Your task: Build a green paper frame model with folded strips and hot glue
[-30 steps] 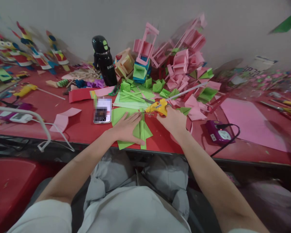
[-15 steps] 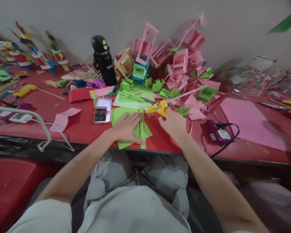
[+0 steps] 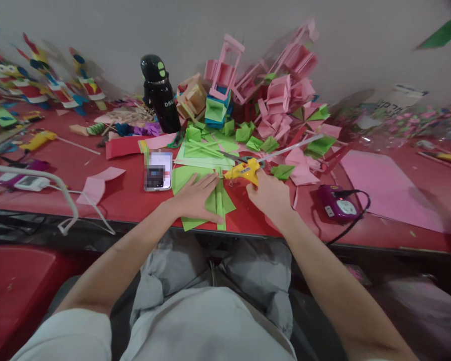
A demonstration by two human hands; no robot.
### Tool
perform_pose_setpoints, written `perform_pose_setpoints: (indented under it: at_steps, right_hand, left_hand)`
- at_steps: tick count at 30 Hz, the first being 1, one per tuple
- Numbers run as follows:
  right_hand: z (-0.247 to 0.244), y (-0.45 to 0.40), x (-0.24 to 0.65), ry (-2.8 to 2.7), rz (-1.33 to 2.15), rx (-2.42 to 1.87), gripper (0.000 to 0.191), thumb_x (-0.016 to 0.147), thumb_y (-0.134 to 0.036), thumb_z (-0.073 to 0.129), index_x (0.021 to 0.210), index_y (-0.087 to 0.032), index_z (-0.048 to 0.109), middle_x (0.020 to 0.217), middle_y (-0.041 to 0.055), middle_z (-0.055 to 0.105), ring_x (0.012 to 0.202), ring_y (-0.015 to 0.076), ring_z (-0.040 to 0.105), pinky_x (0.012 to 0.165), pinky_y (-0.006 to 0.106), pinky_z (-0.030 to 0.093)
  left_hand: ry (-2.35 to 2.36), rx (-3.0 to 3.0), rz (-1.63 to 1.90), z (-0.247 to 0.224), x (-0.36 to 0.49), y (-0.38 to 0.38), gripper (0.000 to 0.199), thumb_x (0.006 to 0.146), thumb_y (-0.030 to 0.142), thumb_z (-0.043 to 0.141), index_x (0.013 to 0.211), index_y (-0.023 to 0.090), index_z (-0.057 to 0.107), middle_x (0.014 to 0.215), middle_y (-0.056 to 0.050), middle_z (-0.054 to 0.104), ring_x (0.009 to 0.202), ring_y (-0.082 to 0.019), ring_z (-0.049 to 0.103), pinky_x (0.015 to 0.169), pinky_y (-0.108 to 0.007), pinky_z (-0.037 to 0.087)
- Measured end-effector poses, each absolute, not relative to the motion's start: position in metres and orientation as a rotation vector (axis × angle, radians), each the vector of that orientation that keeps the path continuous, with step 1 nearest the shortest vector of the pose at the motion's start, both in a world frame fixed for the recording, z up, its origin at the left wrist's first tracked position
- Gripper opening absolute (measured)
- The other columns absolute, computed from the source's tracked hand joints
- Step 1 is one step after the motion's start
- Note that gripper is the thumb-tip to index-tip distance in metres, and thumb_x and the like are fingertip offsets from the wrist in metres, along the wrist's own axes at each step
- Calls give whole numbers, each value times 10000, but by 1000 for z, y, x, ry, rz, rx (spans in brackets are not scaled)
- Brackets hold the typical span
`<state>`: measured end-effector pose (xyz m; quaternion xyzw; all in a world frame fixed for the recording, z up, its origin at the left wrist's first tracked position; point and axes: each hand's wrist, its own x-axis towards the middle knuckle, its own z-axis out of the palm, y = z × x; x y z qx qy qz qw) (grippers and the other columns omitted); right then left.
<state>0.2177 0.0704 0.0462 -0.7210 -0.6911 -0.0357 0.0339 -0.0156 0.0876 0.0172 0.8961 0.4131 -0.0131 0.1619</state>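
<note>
Under the left hand (image 3: 197,196) lies a green paper sheet (image 3: 181,176), pressed flat on the red table (image 3: 255,215); the fingers are spread and grasp nothing. Just right of that palm, between thumb and fingertips, a narrow green strip (image 3: 220,200) runs over the sheet toward the table's near edge. The right hand (image 3: 271,194) is closed around the handle of a yellow glue gun (image 3: 248,171) — its nozzle points at the left fingertips, near the strip's far end; whether it touches the paper I cannot tell. A pale glue stick (image 3: 295,148) juts from the gun's back, beyond the right hand. Left of the left hand rests a phone (image 3: 167,173); beyond both hands are scissors (image 3: 229,156) and small folded green pieces (image 3: 245,133) — farther off, a pink paper heap (image 3: 280,95). To the right hand's right sits a purple power socket (image 3: 334,203).
</note>
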Motion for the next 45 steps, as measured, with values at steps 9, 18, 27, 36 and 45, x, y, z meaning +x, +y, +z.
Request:
perform_pose_setpoints:
  at_steps: [9,18,27,36,45]
  right_hand:
    - [52,61,219,-2136,-101,-2235,371,935,-333,486,1246,-161,590,950,157,740,879,320,733,718,358,487]
    - [53,55,220,-2164,-82,-2241,368,916,-298,494,1246,-165,590,954,152,750,887,339,734,716,366,478]
    - [48,49,224,-2153,-41,-2247,394,913,-296,503,1274,-161,588,1012,159,749,908,329,724,720,358,475]
    - [45,42,229,-2169,-65,-2259,390,907,-314,505,1253,-166,608,954,141,753,866,318,725,696,341,457]
    - [44,30,233,-2166,-40,-2267,399,904,-316,497,1258,-178,617,947,143,756,898,332,728,682,342,443]
  left_hand:
    - [1175,2564,-22,12,-17,89,1356,694,957,478,1661,115,37,1731,-140,6,1615,-331,45,1286,-534,-85]
    - [1174,2560,-17,14,-17,88,1330,707,937,500,1665,151,18,1732,-134,9,1615,-332,47,1284,-525,-90]
    - [1178,2584,-23,11,-17,89,1294,741,893,515,1662,161,-23,1735,-128,3,1616,-327,41,1282,-539,-71]
    - [1166,2572,-20,13,-17,88,1332,711,923,517,1662,167,-28,1734,-137,-11,1616,-325,37,1279,-524,-93]
    - [1169,2566,-37,17,-17,87,1339,706,932,507,1661,171,-43,1732,-149,6,1615,-332,48,1280,-527,-73]
